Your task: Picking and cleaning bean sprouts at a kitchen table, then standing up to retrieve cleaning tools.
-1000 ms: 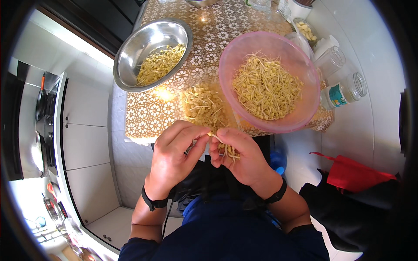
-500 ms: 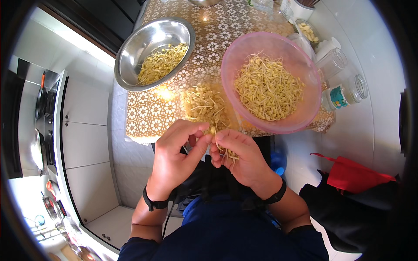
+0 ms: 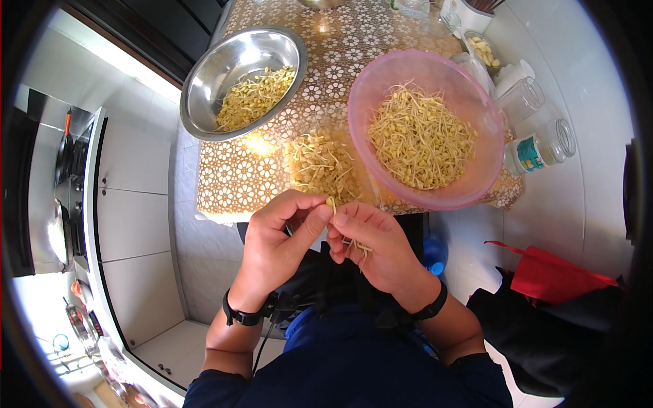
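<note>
Single sprout (image 3: pixel 331 203) points head forward, stem toward the right hand (image 3: pixel 375 243), fingers clamped on more sprouts (image 3: pixel 362 248); left hand (image 3: pixel 275 241) just beside its head, pinch unclear.

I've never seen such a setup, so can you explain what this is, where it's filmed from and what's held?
No machine here: a person's bare left hand and right hand, seen from a wide camera on their head, which bends straight edges. On the brown flower-patterned tablecloth sit a round silver metal bowl of sprouts, a loose yellow sprout pile and a round pink plastic basin with more. The hands meet at one yellow sprout; the right also holds a small bunch of sprouts.
</note>
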A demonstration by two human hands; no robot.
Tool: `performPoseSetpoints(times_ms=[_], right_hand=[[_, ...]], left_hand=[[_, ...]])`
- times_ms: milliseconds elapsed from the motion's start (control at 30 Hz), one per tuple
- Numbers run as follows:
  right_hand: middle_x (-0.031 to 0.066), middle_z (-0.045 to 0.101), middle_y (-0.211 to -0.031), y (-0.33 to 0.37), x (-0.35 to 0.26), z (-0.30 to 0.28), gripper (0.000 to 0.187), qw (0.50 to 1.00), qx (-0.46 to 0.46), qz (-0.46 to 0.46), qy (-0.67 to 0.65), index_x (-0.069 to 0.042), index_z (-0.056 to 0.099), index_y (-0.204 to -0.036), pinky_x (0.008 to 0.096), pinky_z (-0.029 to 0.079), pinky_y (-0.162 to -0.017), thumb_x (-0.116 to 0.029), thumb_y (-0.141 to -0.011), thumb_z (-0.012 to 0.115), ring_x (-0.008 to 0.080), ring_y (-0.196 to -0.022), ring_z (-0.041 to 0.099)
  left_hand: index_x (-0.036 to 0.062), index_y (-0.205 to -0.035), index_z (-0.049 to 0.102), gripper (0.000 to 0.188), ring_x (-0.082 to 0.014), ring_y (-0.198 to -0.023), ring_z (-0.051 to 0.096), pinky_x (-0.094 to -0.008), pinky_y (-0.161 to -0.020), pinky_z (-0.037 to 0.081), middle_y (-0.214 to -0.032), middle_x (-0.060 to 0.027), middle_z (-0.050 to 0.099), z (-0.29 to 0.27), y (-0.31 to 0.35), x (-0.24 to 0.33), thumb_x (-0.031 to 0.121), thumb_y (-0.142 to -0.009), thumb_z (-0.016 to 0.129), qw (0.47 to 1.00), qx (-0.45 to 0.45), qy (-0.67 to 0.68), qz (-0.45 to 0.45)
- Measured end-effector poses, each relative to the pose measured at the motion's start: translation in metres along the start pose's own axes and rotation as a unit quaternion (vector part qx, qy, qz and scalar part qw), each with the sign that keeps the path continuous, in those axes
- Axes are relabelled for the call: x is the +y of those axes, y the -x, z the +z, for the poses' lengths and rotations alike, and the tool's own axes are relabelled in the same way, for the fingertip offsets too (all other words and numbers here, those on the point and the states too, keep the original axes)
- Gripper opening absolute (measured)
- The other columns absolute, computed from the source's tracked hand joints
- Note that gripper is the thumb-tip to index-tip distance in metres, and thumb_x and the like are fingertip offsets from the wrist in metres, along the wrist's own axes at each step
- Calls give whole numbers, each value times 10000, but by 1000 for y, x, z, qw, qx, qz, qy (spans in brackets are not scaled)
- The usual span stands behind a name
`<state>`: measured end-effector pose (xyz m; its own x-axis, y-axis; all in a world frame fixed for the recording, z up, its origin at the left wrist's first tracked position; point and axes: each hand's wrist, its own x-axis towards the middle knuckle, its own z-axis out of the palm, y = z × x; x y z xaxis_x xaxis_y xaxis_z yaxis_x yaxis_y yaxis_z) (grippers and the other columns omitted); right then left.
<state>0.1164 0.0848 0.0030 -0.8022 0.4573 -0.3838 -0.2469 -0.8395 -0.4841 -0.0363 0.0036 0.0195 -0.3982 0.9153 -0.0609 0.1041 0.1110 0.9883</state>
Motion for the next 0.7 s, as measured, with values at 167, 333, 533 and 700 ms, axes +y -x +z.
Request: performPoseSetpoints(times_ms=[167, 333, 533, 700], right_hand=[[24, 611, -813, -1, 4, -2, 135, 1000, -1, 2, 2, -38, 616, -976, 244, 476, -628, -168, -957, 647, 111, -695, 589], [24, 610, -812, -1, 4, -3, 135, 1000, 1, 3, 3, -38, 613, -985, 243, 475, -629, -166, -958, 646, 108, -697, 589], [25, 609, -813, 0, 4, -2, 139, 1000, -2, 1, 0, -35, 610, -987, 242, 475, -631, -167, -959, 644, 109, -698, 589], [28, 615, -821, -1, 4, -2, 132, 1000, -6, -1, -6, -33, 613, -980, 245, 482, -634, -160, -958, 643, 112, -702, 591]], left_hand=[[-10, -1025, 665, 137, -64, -761, 591, -216, -649, 468, -841, -22, 640, 0, -1, 1, 79, -923, 686, 999, 17, -25, 18], [-24, -996, 677, 114, -80, -819, 594, -225, -728, 490, -888, -32, 648, -1, 0, 10, 46, -908, 697, 994, 11, -107, 13], [-14, -973, 674, 104, -90, -791, 589, -232, -711, 483, -874, -36, 649, -1, 0, 10, 59, -905, 703, 989, 15, -140, 44], [-1, -947, 671, 78, -90, -717, 567, -234, -635, 461, -821, -36, 632, 0, -1, 8, 53, -897, 700, 987, 20, -148, 54]])
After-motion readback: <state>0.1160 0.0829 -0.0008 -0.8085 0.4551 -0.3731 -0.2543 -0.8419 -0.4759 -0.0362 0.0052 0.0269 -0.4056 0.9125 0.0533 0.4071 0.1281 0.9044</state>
